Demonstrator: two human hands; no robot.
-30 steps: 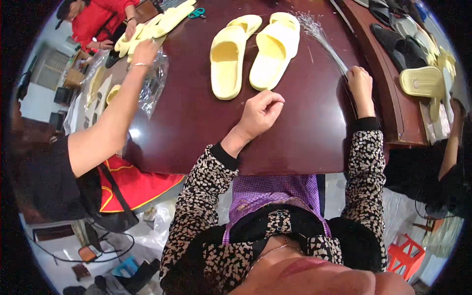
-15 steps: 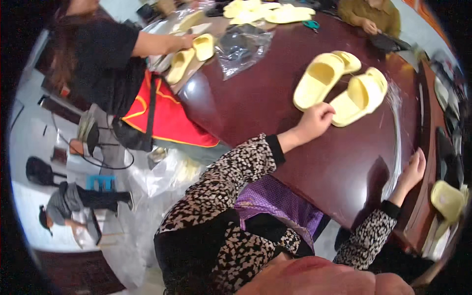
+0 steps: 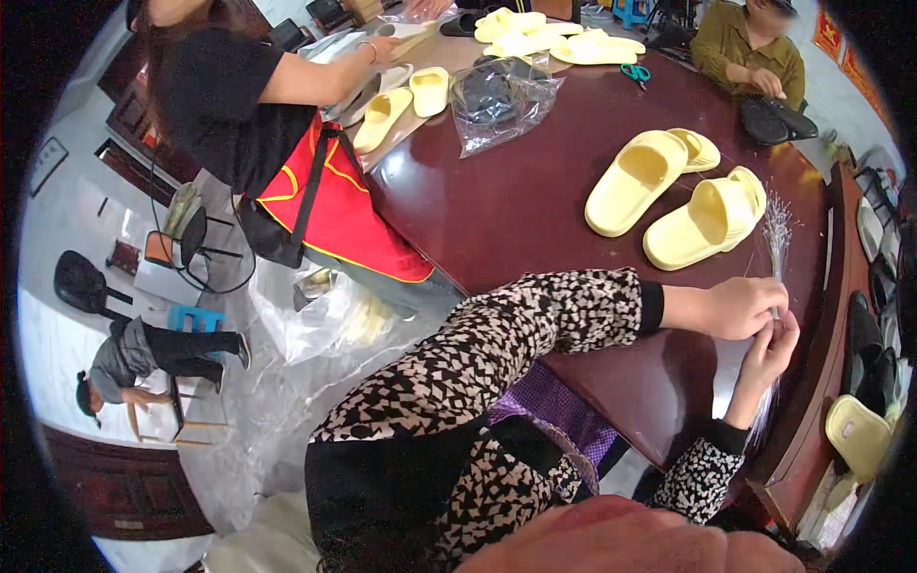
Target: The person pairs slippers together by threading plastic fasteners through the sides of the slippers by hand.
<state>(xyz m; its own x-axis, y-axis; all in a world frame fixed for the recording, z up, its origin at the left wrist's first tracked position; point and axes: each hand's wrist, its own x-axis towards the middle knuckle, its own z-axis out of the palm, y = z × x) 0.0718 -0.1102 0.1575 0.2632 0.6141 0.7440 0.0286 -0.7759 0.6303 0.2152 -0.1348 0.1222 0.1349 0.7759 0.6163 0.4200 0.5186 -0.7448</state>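
Observation:
My left hand (image 3: 743, 307) and my right hand (image 3: 770, 355) meet at the right edge of the dark red table (image 3: 535, 210). Both pinch a bundle of thin clear plastic strands (image 3: 777, 224), which fans out on the table above them and hangs down past my right wrist. A pair of pale yellow slippers (image 3: 669, 196) lies just beyond my hands, soles down and side by side. Both my forearms are in black-and-white patterned sleeves.
A co-worker in a black top and red apron (image 3: 334, 201) handles yellow slippers (image 3: 406, 100) at the far left of the table. A clear bag of dark slippers (image 3: 497, 95), scissors (image 3: 633, 72) and more yellow slippers (image 3: 554, 38) lie farther off. Another person (image 3: 750, 48) sits opposite. Slippers also fill the shelf (image 3: 864, 382) at the right.
The view has swung left and tilted. My left hand has left the middle of the table and joined my right hand on the strands at the table's right edge.

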